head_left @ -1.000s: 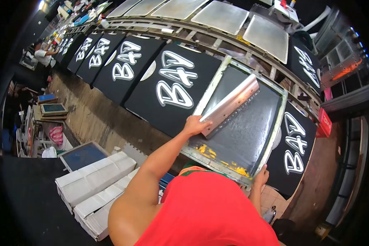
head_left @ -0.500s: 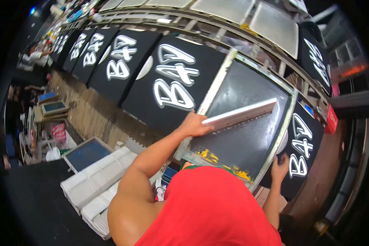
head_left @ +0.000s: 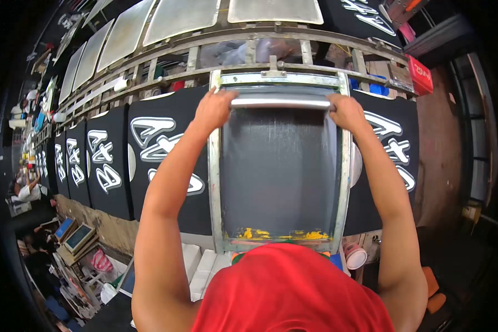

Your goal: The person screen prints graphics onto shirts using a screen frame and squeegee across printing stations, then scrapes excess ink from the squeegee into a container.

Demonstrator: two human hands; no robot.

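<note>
A long metal bar (head_left: 282, 100) lies crosswise at the far end of a framed dark screen (head_left: 279, 166). My left hand (head_left: 216, 108) is closed around the bar's left end, beside the frame's left rail. At the other end, my right hand (head_left: 346, 112) grips the bar near the right rail. Yellow smears (head_left: 315, 235) mark the near edge of the screen. Black shirts with white lettering lie on both sides, one to the left (head_left: 171, 160) and one to the right (head_left: 390, 149).
Beyond the wooden rail (head_left: 193, 58) stand several pale metal panels (head_left: 182, 21). A red box (head_left: 419, 76) is at the far right. White cartons (head_left: 191, 260) sit low at the left. Another person (head_left: 29, 191) is at the far left.
The bar has gone from slanting across the screen to lying level at its far end. My right hand has moved up from the frame's right side and taken hold of it. The view has turned.
</note>
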